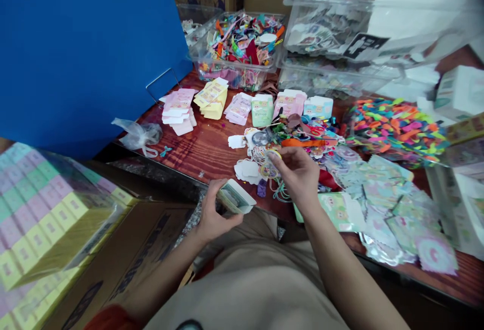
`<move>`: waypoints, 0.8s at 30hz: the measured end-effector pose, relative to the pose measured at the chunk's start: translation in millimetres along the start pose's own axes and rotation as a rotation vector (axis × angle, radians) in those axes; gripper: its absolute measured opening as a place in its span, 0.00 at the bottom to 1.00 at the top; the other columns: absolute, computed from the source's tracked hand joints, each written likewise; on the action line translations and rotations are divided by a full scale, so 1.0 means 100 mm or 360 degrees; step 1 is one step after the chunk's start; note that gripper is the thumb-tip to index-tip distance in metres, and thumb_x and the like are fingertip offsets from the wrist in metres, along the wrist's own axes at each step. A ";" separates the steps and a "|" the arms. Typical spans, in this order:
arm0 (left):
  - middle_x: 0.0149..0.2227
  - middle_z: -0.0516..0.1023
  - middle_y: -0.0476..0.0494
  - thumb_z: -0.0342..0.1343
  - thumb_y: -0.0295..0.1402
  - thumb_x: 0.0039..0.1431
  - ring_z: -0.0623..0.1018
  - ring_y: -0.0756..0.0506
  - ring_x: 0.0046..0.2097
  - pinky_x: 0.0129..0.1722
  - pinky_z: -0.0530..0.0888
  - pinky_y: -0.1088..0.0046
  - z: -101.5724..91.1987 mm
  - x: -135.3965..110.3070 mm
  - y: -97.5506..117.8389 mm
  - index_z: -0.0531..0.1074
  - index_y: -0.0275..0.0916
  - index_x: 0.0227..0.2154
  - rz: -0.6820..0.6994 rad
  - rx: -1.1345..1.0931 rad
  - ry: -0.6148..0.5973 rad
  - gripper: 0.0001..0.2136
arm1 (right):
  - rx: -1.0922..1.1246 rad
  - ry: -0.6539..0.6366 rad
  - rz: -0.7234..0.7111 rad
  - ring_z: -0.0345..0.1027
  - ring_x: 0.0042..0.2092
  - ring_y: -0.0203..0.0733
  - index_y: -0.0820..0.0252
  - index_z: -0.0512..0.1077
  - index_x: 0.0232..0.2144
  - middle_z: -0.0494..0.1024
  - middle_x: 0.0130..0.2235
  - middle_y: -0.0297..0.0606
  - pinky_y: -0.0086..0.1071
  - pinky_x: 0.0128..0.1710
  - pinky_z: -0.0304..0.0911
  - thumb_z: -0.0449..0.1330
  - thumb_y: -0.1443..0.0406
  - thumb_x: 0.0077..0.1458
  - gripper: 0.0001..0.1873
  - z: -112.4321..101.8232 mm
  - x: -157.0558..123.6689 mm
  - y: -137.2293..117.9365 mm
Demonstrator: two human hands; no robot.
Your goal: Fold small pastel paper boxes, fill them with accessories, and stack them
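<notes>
Paperboard carton (236,197), small with white edges and a green print showing, sits clasped in the left hand (215,206), its fingers curled firmly around it. The right hand (297,176) pinches a small round trinket (273,165) between thumb and fingertips, though the fingers partly hide its shape. The carton lies at about 8 o'clock from the right hand, just apart from the trinket. The step in hand appears to be handling these two small pieces at once, and the moment seems to call for both holds staying steady. Thin cords (280,194) hang at about 6 o'clock from the pinch, above the edge of a reddish wooden table (200,156). A heap of paper scraps and ribbons (298,133) lies at 12 o'clock. Flat pink and yellow cartons (192,103) stand in stacks at 10 o'clock, a clear plastic bin (236,52) of colourful pieces sits beyond them, and foil-backed sticker sheets (389,214) spread at 3 o'clock.
</notes>
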State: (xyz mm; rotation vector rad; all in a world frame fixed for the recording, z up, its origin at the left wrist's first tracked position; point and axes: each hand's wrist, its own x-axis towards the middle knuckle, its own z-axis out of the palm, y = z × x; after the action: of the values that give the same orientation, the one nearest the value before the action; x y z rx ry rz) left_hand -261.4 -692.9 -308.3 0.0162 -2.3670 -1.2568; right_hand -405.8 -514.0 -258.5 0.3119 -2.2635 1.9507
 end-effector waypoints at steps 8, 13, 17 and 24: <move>0.55 0.70 0.37 0.67 0.33 0.46 0.74 0.38 0.56 0.56 0.73 0.59 0.07 0.03 0.07 0.57 0.42 0.60 -0.0059 0.0055 0.0056 0.38 | 0.0125 -0.0175 -0.0249 0.70 0.28 0.36 0.55 0.75 0.33 0.78 0.30 0.32 0.30 0.27 0.66 0.68 0.63 0.54 0.05 -0.02 -0.36 -0.62; 0.54 0.72 0.39 0.66 0.31 0.48 0.75 0.40 0.54 0.54 0.74 0.62 0.10 0.06 0.13 0.58 0.42 0.60 0.0021 0.0075 0.0081 0.36 | -0.0354 -0.0423 -0.0805 0.71 0.33 0.38 0.54 0.75 0.38 0.79 0.32 0.33 0.35 0.36 0.67 0.63 0.68 0.59 0.05 0.01 -0.47 -0.60; 0.54 0.72 0.38 0.67 0.31 0.48 0.75 0.39 0.55 0.54 0.74 0.61 0.13 0.05 0.16 0.57 0.42 0.61 -0.0021 0.0111 0.0099 0.37 | -0.0654 -0.0345 -0.0981 0.70 0.41 0.45 0.55 0.75 0.41 0.77 0.40 0.42 0.41 0.42 0.67 0.61 0.66 0.61 0.05 -0.03 -0.47 -0.57; 0.54 0.72 0.38 0.67 0.34 0.51 0.75 0.41 0.54 0.54 0.74 0.63 0.17 0.06 0.11 0.59 0.41 0.61 0.0121 0.0032 0.0177 0.35 | -0.1065 -0.0593 -0.0991 0.65 0.48 0.51 0.57 0.76 0.45 0.75 0.47 0.46 0.52 0.54 0.65 0.56 0.60 0.64 0.12 -0.01 -0.59 -0.53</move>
State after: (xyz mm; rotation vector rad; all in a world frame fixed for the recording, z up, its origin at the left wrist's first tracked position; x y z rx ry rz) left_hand -271.3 -674.7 -305.9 0.0025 -2.2639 -1.1659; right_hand -335.5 -516.5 -221.2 1.1753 -2.4418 0.8323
